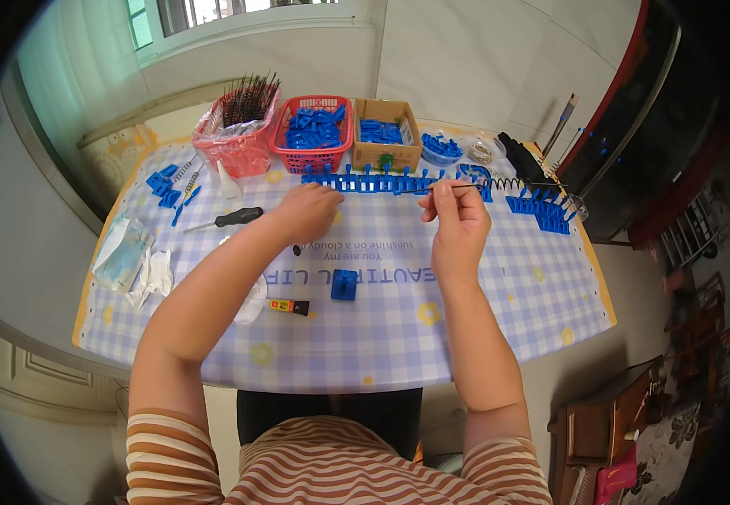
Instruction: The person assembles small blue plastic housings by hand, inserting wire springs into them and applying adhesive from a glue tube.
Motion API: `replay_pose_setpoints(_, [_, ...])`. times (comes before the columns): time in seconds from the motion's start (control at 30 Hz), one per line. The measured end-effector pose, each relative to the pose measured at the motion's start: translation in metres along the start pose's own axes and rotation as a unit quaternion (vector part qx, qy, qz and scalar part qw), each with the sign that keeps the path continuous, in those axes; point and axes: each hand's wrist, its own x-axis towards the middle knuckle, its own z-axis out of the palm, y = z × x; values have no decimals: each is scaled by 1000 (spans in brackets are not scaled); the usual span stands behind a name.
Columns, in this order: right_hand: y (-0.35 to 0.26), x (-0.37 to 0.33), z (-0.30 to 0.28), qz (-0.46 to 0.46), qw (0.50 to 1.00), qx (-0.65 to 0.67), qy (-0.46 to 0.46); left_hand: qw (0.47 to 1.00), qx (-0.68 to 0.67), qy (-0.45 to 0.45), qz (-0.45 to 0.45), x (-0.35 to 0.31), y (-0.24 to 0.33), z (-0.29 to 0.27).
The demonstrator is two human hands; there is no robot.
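Thin black spring rod point(499, 183) above table's far centre-right, pinched in right hand point(457, 220) fingertips. Left hand point(307, 212) curled loosely, knuckles up, by row of blue plastic parts point(373, 182); whether it holds anything, cannot tell. Screwdriver point(228, 219) left; red basket point(313, 133) far.

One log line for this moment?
left hand: on blue strip | right hand: holds coil spring | blue part: loose on table

Long black coil spring point(499, 183), held horizontally above the checked cloth, one end pinched at the fingertips, the other pointing right. Row of blue plastic clips point(373, 183), standing upright side by side along the table's far half.
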Motion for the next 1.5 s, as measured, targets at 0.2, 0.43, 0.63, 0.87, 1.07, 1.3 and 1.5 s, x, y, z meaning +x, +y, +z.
replay_pose_setpoints(0.2, [3, 4, -2, -17, 1000, -1, 12, 982, 46, 112, 143, 33, 21, 29])
replay_pose_setpoints(0.43, [-9, 11, -13, -27, 998, -6, 48, 996, 44, 18, 78, 43, 32, 30])
replay_pose_setpoints(0.63, [-10, 17, -15, -38, 997, 20, 66, 991, 49, 75, 99, 45, 28, 35])
replay_pose_setpoints(0.87, [-10, 18, -16, -35, 996, 28, 71, 983, 166, 28, 68, 61, 58, 17])
replay_pose_setpoints(1.07, [-10, 19, -19, -30, 996, 23, 76, 959, 266, -69, 73, 82, 72, 7])
replay_pose_setpoints(1.3, [-18, 25, -24, -71, 991, 48, 107, 948, 297, -8, 116, 90, 64, 15])
replay_pose_setpoints(1.5, [-24, 31, -34, -95, 983, 59, 148, 943, 224, 54, 239, 104, 77, 19])
